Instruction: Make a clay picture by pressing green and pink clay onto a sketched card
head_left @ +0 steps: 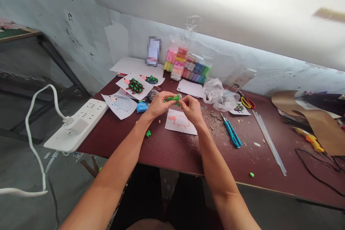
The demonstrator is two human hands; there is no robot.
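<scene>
My left hand (159,105) and my right hand (191,108) meet above the table, fingers closed on a lump of green modelling clay (175,98). Some clear wrapping seems to show at its right end. Right below lies a white card (180,123) with an animal outlined in orange. A small loose piece of green clay (148,134) sits left of the card, near my left forearm. The blue clay packet (142,106) rests just left of my left hand. To the right of my right hand several striped seeds (215,116) are scattered.
Finished hedgehog cards (134,85) lie at the back left. Bagged coloured clay (188,66) leans on the wall. Rightward are a teal utility knife (231,133), scissors (247,101), clear glue sticks (269,142) and a yellow glue gun (309,139). A power strip (77,124) stands left.
</scene>
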